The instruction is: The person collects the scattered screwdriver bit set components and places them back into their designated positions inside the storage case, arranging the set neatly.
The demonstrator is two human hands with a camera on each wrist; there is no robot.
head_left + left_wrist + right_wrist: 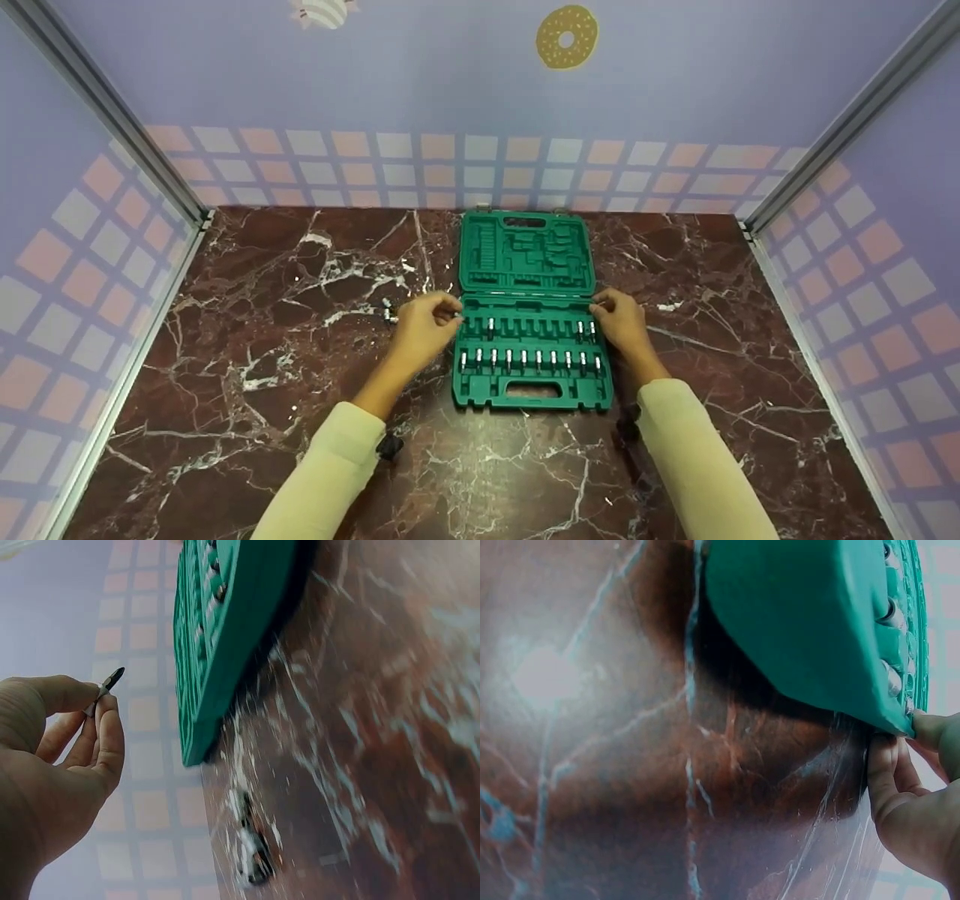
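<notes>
A green plastic tool case [480, 394] lies unfolded on the table, its lid [480, 225] laid back toward the wall. Silver bit sockets [523, 360] fill the front row of slots, while the back row holds only a few. My left hand [424, 330], by the case's left side, pinches a small screwdriver bit [112, 680] between thumb and fingers, its dark pointed tip sticking out. On the other side, my right hand [624, 322] holds the case's right edge, thumb on top and fingers against the side.
A few loose metal pieces [388, 311] lie on the marbled table [247, 330] left of my left hand, also blurred in the left wrist view. A back wall [450, 90] and side walls [892, 300] with printed squares enclose the table.
</notes>
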